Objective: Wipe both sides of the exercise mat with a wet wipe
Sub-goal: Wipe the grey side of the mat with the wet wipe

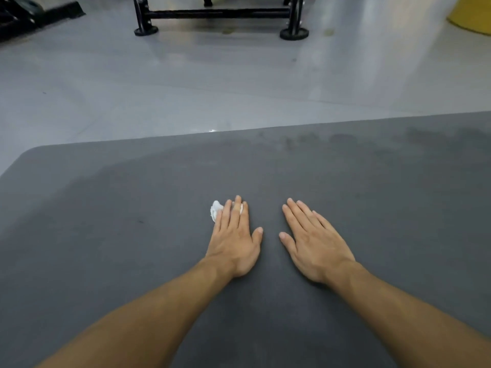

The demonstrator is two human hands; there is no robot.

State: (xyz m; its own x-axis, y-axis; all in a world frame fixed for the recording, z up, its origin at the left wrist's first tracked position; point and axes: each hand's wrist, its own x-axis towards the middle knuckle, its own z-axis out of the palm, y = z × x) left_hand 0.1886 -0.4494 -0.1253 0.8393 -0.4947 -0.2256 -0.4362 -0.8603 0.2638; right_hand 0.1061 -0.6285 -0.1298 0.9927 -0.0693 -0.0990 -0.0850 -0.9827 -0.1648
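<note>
The left hand [235, 240] lies palm down with its fingers straight and close together, pointing towards the far edge of the exercise mat [372, 195]. Its fingertips press flat on a crumpled white wet wipe [215, 210]; nothing is curled round it. The wipe shows beside the outer finger and again in a gap between two fingers, the rest hidden beneath them. The right hand [313, 243] rests just beside the left, apart from it, also palm down and slack, holding nothing, with its fingers straight and angled slightly leftward. Both bare forearms reach in from the near corners of the view and converge towards the middle of the mat.

The mat is dark grey and lies flat on the floor [132, 88], its long axis running left to right. A rounded far-left corner is visible, and the right end runs out of view. Darker blotches sit along its far edge towards the right.

Beyond the far edge, on glossy grey floor, stands a black metal frame [218, 14] on round feet. More black equipment [26, 14] lies at the far left, and a yellow object [473, 14] at the far right.
</note>
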